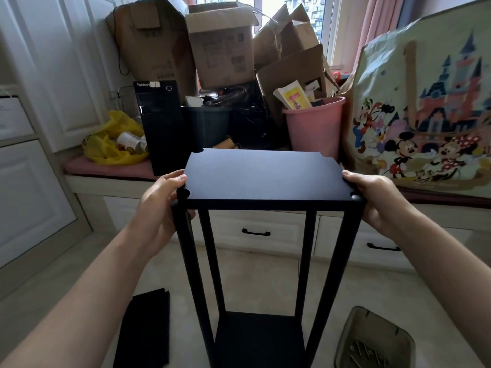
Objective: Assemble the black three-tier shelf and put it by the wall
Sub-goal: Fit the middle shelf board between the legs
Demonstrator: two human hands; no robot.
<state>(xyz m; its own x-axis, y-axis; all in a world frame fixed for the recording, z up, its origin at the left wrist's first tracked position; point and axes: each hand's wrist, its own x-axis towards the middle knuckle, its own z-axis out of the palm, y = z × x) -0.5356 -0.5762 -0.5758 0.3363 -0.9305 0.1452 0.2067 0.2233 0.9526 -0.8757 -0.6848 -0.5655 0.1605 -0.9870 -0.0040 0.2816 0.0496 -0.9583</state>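
The black shelf (265, 204) stands upright on the pale floor (252, 274), four posts rising from its bottom board (257, 338) to a top board (263, 176). We grip that top board at both short edges: our left hand (159, 208) curls round the left edge, thumb on top, and our right hand (377, 197) clasps the right edge likewise. A loose black board (146, 330) lies on the floor to the left and a smoky plastic tray (372, 341) to the right, with a carton-piled window seat (106, 181) beyond.
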